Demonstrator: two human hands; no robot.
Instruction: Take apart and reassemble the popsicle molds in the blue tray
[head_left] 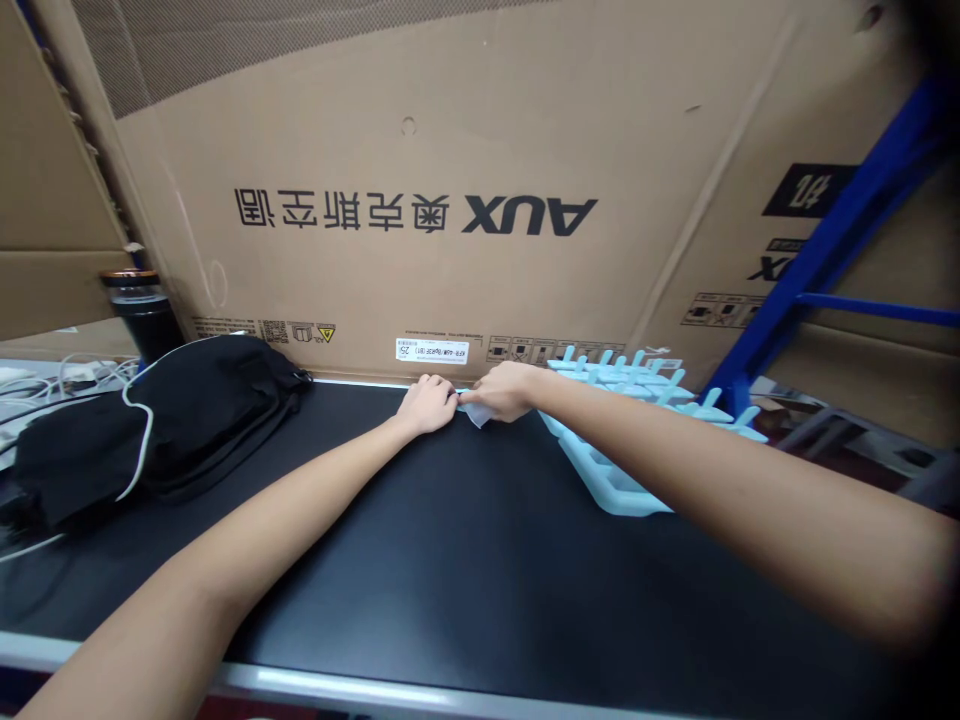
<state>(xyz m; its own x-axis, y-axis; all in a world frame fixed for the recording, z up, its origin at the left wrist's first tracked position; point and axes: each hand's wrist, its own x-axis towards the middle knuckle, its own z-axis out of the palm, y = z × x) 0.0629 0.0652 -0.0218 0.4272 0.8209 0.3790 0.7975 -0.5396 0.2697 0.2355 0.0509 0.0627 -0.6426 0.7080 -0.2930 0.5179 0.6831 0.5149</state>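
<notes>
Both my hands are close together at the far edge of the black tabletop (465, 560). My left hand (429, 403) is closed with its fingers curled down; what is under them, if anything, is hidden. My right hand (506, 390) is closed on a small whitish, see-through piece (478, 414), which pokes out below the fingers. A sliver of light blue shows between the two hands, too small to name. Right of my hands stands a light blue ice pop mould (630, 500) with several stick-handled lids (592, 375); my right forearm crosses in front of part of it.
A large cardboard box (420, 280) with upside-down print stands along the far edge. On the left lie a black bag (217, 400), a white cable (139, 440) and a dark cup (150, 320). A blue metal post (825, 240) rises at the right.
</notes>
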